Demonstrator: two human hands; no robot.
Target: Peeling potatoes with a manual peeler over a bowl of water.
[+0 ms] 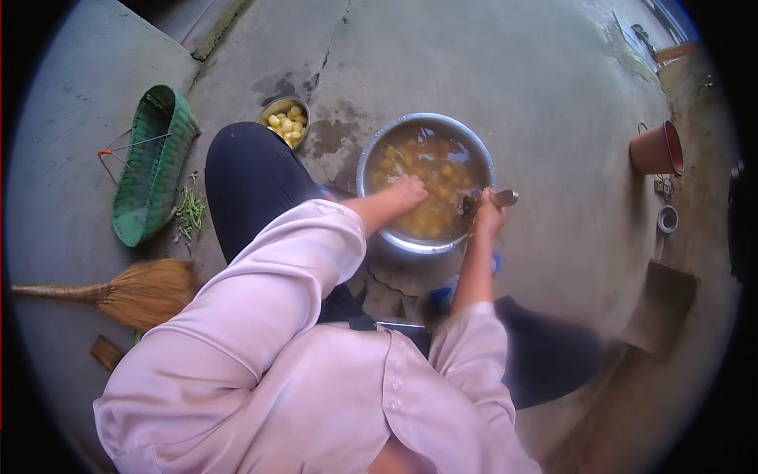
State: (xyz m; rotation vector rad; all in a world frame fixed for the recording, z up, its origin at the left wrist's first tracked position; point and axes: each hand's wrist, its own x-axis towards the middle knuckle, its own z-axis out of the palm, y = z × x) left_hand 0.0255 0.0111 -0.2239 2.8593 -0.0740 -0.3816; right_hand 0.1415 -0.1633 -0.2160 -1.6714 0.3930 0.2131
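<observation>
A wide metal basin [487, 148] of murky water stands on the floor in front of me, with many yellowish, potato-like pieces [435, 186] in it. My left hand [410, 193] is over the middle of the basin, fingers curled at the water; whether it holds a piece is hidden. At the basin's right rim my right hand [490, 214] grips a knife [505, 198] by its handle, the dark blade pointing left over the water. Beyond my left knee, a smaller metal bowl [308, 127] holds pale yellow peeled pieces [288, 124].
To the left lie a green woven basket [154, 166] with a wire handle, some green bean-like pods [190, 210], a straw broom [148, 293] and a wooden block [106, 353]. On the right are a reddish bucket [651, 150], a round grey object [667, 219] and a flat board [662, 308].
</observation>
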